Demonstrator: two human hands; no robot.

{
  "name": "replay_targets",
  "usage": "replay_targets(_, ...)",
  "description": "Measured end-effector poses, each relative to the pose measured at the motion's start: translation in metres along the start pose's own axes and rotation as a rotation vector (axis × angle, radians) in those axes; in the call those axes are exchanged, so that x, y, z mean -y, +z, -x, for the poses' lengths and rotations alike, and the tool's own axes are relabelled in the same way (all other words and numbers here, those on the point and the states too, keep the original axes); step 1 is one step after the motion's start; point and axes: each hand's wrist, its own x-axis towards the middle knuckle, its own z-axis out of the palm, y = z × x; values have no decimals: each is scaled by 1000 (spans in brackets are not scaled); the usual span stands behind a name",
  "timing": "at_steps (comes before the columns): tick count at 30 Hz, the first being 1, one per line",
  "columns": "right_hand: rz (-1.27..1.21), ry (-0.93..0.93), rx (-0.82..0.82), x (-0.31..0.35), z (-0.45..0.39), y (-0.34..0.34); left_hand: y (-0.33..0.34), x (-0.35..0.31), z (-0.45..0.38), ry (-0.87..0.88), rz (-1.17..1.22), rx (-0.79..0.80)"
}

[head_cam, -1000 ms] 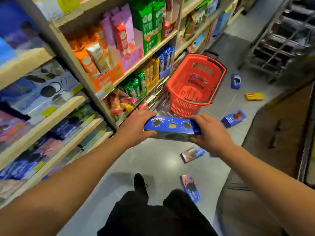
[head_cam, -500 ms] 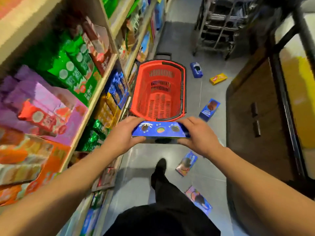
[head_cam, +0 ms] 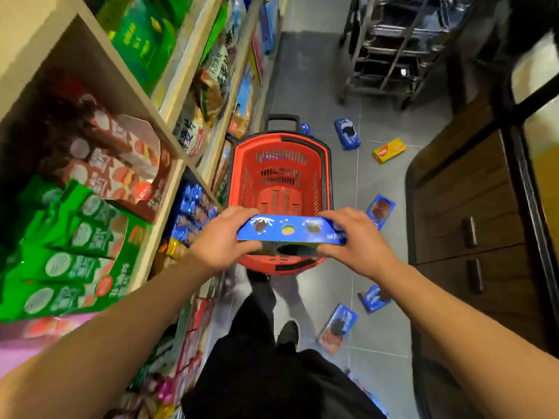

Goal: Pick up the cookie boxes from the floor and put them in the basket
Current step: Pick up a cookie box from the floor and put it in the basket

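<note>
Gripping a blue cookie box (head_cam: 291,231) by its short ends, left hand (head_cam: 222,240) and right hand (head_cam: 352,241) hold it crosswise over the red basket's (head_cam: 233,182) near rim; the basket's hollow lies just ahead and below.

The basket (head_cam: 279,176) stands on the floor (head_cam: 305,74), shelves (head_cam: 178,83) to its left. A box (head_cam: 292,230) sits between both hands above its near rim. Other boxes (head_cam: 347,133) lie scattered on its right.
</note>
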Motion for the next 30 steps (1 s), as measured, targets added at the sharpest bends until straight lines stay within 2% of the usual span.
replay_targets(3,-10,50,28,-14,-50,-3,-5,26,-52,9,42,-8)
replay_targets(11,7,170,180,-55,-176,16,3,99,-179,-52,-28,109)
replay_targets(16,79,142,199,-109,-251,46,30,142,-246,-56,-22,90)
replay_targets(19,132,132,232,-154,-300,90,65,186,-285,-78,-30,74)
replay_targets(26,270,107,341,-237,-383,201,160,292,-360,-173,-118,143)
replay_targets(30,382,157,399,-283,-428,276,233,349,-403,-270,-166,112)
